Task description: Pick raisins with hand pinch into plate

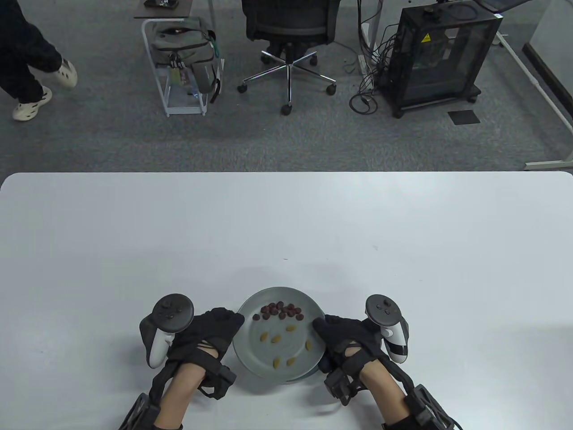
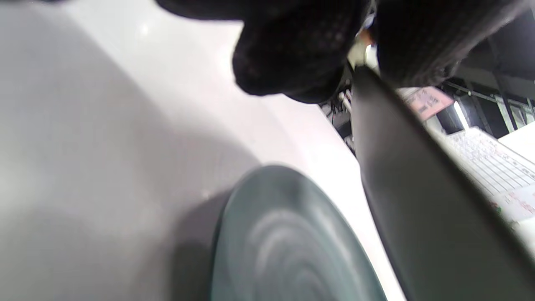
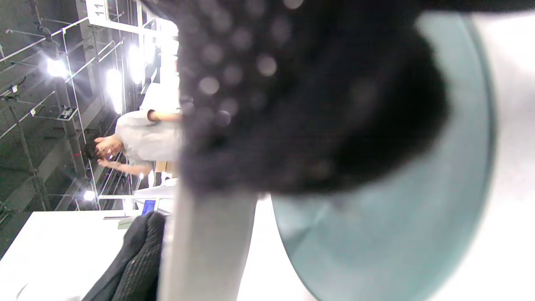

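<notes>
Both of your hands hold the upper plate (image 1: 286, 354) by its rim: your left hand (image 1: 210, 331) grips the left edge with the fingers curled over it, and your right hand (image 1: 344, 340) grips the right edge the same way, so each grip is closed on the plate. In the left wrist view your gloved fingers (image 2: 292, 54) sit over the dark rim of that plate, which is raised above a second plate (image 2: 284, 251) lying on the worktop. From above, the second plate (image 1: 297, 378) shows only as a sliver under the near edge of the held one.

On the held plate, the dark raisins (image 1: 280, 311) lie bunched toward the far side, touching one another. The yellow raisins (image 1: 286, 345) are scattered loose across the middle and near side, apart from each other.

Both plates are close to the near edge of the white worktop (image 1: 286, 233), about midway along it. In the right wrist view your glove (image 3: 292, 104) blocks most of the frame, with the plate's pale green surface (image 3: 397, 217) beside it.

Beyond the far edge, an office chair (image 1: 288, 45), a wire rack with a backpack (image 1: 183, 62) and a black cabinet (image 1: 443, 53) stand on the carpet.
</notes>
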### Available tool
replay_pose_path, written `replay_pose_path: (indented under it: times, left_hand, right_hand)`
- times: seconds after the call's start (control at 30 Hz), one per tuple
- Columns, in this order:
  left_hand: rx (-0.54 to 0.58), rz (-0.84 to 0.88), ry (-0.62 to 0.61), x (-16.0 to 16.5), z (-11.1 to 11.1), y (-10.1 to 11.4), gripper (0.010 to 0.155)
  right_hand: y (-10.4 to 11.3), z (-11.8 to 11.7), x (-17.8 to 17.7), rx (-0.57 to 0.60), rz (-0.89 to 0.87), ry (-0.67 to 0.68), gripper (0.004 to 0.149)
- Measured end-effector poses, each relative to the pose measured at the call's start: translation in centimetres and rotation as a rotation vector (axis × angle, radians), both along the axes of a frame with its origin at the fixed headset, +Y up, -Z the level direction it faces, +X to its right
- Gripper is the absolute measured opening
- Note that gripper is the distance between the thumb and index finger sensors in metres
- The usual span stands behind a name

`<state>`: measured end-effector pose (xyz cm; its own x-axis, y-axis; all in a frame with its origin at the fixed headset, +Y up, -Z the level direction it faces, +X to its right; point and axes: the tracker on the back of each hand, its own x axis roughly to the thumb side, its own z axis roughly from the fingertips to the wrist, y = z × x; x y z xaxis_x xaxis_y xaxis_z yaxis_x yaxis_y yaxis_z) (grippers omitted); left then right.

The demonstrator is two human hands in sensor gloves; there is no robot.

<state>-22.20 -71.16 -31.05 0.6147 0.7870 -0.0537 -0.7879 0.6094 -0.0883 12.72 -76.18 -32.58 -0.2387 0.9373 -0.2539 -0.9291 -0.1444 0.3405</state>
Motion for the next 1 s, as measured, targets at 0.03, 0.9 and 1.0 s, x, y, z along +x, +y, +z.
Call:
replay_pose_path:
  times: [0.03, 0.9, 1.0]
  left_hand:
    - [0.027, -0.027, 0.015, -0.1, 0.2, 0.4, 0.055]
    - [0.283, -0.796, -0.307, 10.1, 1.9, 5.1, 0.046]
    - [0.275, -0.806, -0.297, 10.6, 1.7, 5.0, 0.049]
  right_hand:
    - [0.0, 0.0, 0.0, -0.002, 0.001, 0.000, 0.052]
    - [0.0, 0.1, 0.1, -0.025, 0.033, -0.003, 0.052]
    - [0.0, 0.1, 0.1, -0.023, 0.029, -0.005, 0.052]
